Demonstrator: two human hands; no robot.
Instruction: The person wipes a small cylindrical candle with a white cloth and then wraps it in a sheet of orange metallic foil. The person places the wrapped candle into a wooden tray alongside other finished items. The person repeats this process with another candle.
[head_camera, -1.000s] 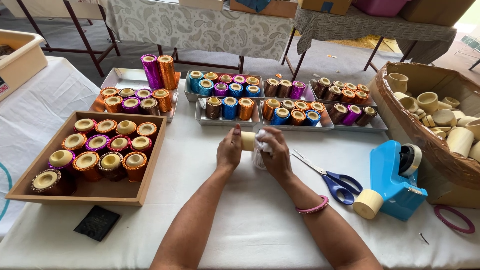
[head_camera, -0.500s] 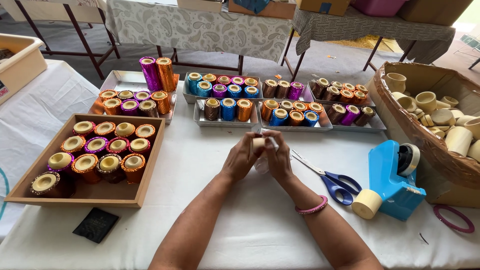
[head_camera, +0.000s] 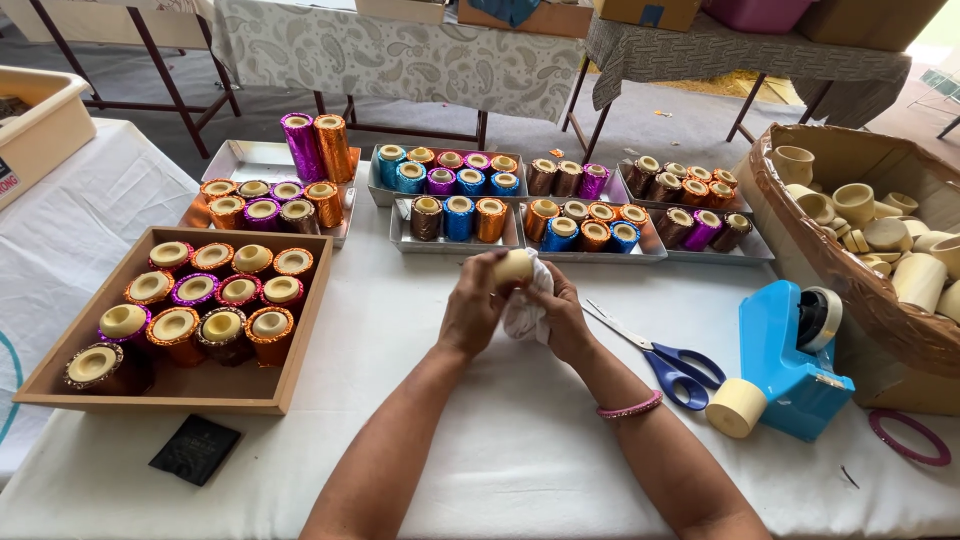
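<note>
Your hands have lifted slightly off the table since a moment ago, left hand (head_camera: 475, 305) now gripping the bare holder (head_camera: 513, 266) while your right hand (head_camera: 560, 315) presses the white cloth (head_camera: 525, 312) against it, so the wiping continues.

Plain cream wooden cup (head_camera: 514, 266) is sitting tilted on its side, raised above the desk (head_camera: 520, 450), with crumpled white cloth (head_camera: 525, 310) pressing against its right side.

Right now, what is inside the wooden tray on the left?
The wooden tray holds eleven foil-wrapped holders in gold, orange, purple and brown, with cream tops. Its floor beneath them is covered.
</note>
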